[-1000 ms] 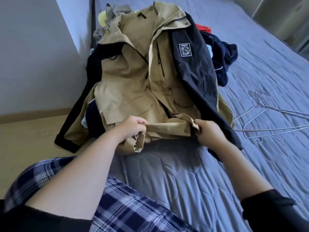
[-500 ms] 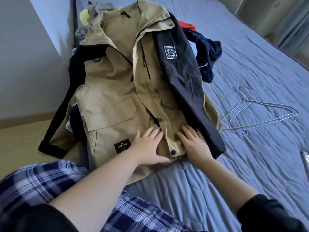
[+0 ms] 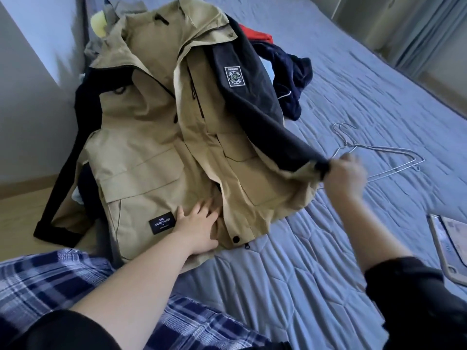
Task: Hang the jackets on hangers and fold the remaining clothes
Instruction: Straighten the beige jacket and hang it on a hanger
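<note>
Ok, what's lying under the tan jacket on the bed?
Dark clothing and a scrap of pale fabric poke out under the tan jacket at its wall-side edge; a grey garment shows past its hood. Whatever else lies beneath is covered.

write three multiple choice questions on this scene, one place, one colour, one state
1. Where do the wire hangers lie?
A) on the bed, right of the jacket
B) on the floor
C) on top of the jacket

2. What colour is the jacket's front?
A) red
B) tan
C) white

3. What is the left hand doing?
A) gripping a hanger
B) resting on the floor
C) pressing flat on the jacket

Answers: A, the hangers lie on the cover beyond the right hand, which grips the sleeve; B, the pocketed front is tan; C, its fingers lie straight on the cloth.
</note>
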`<state>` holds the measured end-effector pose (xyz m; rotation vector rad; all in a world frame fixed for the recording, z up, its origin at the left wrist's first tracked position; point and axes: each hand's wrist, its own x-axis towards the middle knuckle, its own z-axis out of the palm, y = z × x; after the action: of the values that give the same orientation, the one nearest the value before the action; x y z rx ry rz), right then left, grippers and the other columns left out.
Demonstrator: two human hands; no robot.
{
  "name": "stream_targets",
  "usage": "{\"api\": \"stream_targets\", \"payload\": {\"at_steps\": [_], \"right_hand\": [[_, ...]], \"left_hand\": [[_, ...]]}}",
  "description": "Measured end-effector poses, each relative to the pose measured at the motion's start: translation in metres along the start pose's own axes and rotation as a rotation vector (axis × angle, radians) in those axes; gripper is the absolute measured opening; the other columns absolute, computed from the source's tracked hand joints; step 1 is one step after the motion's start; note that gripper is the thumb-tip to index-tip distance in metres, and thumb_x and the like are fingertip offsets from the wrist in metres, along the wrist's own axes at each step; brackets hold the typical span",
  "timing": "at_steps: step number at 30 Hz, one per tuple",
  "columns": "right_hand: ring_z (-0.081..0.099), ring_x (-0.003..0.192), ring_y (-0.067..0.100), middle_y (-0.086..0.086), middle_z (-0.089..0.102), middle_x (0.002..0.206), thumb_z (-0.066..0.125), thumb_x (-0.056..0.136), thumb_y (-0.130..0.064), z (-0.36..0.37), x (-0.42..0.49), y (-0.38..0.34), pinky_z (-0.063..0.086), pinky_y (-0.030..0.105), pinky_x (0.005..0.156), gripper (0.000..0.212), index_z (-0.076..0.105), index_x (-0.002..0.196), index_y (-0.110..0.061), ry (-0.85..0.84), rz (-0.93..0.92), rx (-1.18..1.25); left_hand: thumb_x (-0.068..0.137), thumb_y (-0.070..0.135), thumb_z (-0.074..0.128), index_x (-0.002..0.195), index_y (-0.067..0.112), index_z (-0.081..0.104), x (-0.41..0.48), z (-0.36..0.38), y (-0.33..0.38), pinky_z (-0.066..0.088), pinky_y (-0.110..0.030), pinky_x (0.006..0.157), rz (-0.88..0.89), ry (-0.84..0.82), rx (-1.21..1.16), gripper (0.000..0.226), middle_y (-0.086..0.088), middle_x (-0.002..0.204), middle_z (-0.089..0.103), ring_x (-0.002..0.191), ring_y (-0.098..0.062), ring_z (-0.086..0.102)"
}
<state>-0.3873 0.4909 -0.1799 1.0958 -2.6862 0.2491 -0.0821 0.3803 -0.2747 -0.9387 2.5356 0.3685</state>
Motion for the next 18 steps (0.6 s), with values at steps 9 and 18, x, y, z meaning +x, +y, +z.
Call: {"api": "stream_targets", "payload": {"at_steps": [9,18], "right_hand": [[0.044,0.129,0.034,0.020,0.045,0.140,0.053,0.093,-0.044,0.055,0.034,-0.013,0.036,0.039,0.103,0.067,0.035,0.139,0.002,-0.345,0.670,0.559],[0.032,0.053,0.015,0.000,0.034,0.055,0.058,0.080,-0.018,0.064,-0.004,-0.003,0.025,0.028,0.051,0.030,0.039,0.057,-0.018,-0.350,0.661,0.988]], "left_hand": [[0.080,0.056,0.056,0.151,0.030,0.003,0.004,0.004,-0.004,0.007,-0.063,0.110,0.008,0.030,0.000,0.092,0.004,0.160,-0.011,0.147,-0.017,-0.006],[0.078,0.060,0.056,0.151,0.029,0.002,0.006,0.008,-0.006,0.009,-0.064,0.109,0.020,0.063,-0.007,0.096,0.006,0.160,-0.010,0.147,-0.016,-0.005]]}}
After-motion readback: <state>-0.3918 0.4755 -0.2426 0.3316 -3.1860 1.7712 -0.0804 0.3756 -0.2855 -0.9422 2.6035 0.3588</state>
